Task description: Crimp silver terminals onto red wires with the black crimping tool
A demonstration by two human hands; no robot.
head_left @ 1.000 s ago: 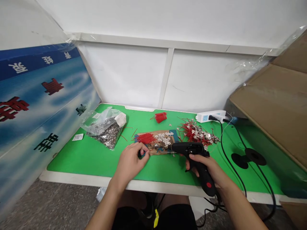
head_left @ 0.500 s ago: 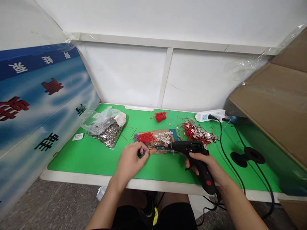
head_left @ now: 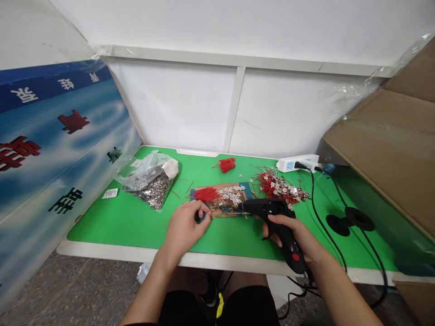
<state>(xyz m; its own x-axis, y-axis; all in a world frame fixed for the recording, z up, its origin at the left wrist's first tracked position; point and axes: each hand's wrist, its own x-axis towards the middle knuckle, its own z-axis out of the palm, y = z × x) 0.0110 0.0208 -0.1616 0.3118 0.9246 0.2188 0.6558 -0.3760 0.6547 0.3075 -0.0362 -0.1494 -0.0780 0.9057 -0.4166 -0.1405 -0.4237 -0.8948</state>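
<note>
My right hand (head_left: 288,228) is wrapped round the grip of a black soldering gun (head_left: 287,244). Its thin tip points left, over a piece of cardboard (head_left: 234,213) on the green mat. At the cardboard's lower left edge, my left hand (head_left: 186,224) is closed, thumb and forefinger pinched together. What that pinch holds, if anything, is too small to make out. On the cardboard lie red wires (head_left: 205,194) side by side, with small silvery metal tabs (head_left: 233,194) at their right ends.
A clear bag of metal parts (head_left: 151,188) lies to the left. A bundle of red wires (head_left: 227,165) is at the back, with a pile of wires with tabs (head_left: 280,185) to its right. A white power strip (head_left: 299,163), cables and a black spool (head_left: 351,222) are on the right.
</note>
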